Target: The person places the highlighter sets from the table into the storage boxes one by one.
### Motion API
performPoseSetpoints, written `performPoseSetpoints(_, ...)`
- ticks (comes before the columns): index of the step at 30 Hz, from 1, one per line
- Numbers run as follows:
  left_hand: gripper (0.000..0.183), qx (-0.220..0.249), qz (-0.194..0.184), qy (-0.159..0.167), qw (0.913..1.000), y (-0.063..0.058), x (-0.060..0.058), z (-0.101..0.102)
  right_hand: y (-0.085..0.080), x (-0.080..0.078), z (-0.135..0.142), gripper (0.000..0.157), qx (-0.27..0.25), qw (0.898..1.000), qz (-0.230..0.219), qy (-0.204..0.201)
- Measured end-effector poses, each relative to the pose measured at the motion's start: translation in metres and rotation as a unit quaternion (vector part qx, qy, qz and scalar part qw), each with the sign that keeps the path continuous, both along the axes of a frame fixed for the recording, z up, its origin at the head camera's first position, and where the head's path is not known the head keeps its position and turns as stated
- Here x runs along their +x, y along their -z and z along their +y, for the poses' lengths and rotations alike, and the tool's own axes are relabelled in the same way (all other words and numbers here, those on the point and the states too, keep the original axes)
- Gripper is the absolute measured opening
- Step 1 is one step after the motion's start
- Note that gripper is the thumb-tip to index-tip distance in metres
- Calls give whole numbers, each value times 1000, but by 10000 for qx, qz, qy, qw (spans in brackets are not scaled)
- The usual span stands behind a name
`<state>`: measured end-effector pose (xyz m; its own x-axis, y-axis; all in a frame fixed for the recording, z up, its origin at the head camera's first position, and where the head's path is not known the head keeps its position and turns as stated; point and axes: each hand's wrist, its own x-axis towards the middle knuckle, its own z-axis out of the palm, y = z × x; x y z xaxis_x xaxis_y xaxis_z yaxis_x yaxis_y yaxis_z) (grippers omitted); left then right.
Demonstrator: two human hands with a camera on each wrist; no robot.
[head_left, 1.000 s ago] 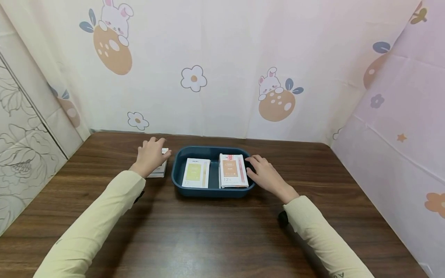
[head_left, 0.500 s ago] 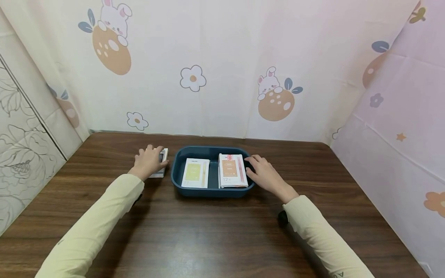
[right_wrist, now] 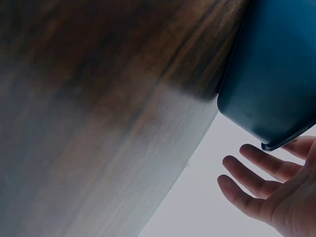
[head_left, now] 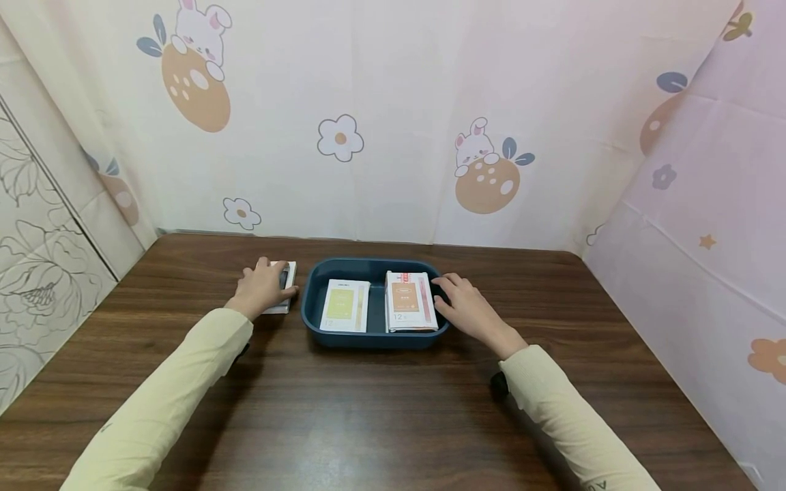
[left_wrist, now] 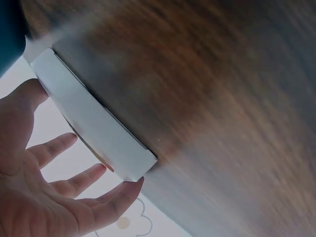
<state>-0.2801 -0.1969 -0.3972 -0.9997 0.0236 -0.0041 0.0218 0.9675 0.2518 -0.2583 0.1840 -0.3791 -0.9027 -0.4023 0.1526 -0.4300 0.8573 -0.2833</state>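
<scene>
In the head view my left hand (head_left: 260, 287) lies over a flat white box (head_left: 291, 274) left of the tray, covering much of it. The left wrist view shows the thumb at one end of the white box (left_wrist: 89, 116) and fingertips at the other, gripping across it. My right hand (head_left: 469, 308) rests at the right rim of a dark blue tray (head_left: 376, 341), its fingers spread and relaxed. Inside the tray, a white box with a green panel (head_left: 345, 305) lies at left, and white boxes with an orange panel (head_left: 410, 302) sit at right.
The tray stands on a brown wood-grain table (head_left: 362, 409). Behind the table hangs a pale curtain (head_left: 393, 177) with rabbits and flowers, and similar fabric (head_left: 706, 293) runs along the right side.
My left hand has lowered onto the white box and its fingers have come to the box's edges. The right hand and the tray stay in place.
</scene>
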Motion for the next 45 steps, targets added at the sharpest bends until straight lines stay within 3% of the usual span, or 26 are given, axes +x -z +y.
performPoseSetpoints(18,64,338,-69,-138,9993,-2,1,0,-1,1,0,42,-47,10000,-25,15)
performPoseSetpoints(32,62,422,342,-118,9985,-10,6,-2,-1,1,-1,42,-42,10000,29,9)
performPoseSetpoints(45,63,450,693,-87,9965,-38,11,14,-1,1,0,42,-6,10000,53,-22)
